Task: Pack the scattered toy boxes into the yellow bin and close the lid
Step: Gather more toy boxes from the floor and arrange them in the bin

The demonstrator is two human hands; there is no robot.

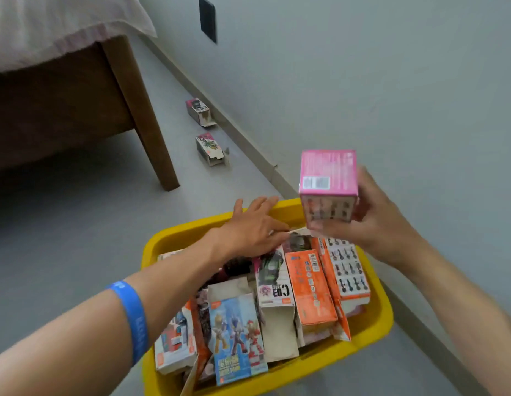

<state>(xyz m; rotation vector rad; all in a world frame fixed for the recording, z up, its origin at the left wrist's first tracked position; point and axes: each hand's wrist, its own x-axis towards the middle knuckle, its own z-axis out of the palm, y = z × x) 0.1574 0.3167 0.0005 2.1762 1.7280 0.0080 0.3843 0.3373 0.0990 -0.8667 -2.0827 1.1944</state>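
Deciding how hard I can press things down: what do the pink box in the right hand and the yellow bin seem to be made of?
Pink box: looks like thin printed cardboard with a slight sheen; sharp folded edges and a barcode label show. Yellow bin: likely moulded plastic, smooth and uniformly coloured, with a rounded rim. Both judged by look only.

The left hand [253,227] is reaching forward, palm down, fingers lying straight and spread, forearm stretching out from the lower left. The right hand [371,221] is hovering raised, fingers curling in a grip.

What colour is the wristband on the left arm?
Blue wristband, seen in the head view.
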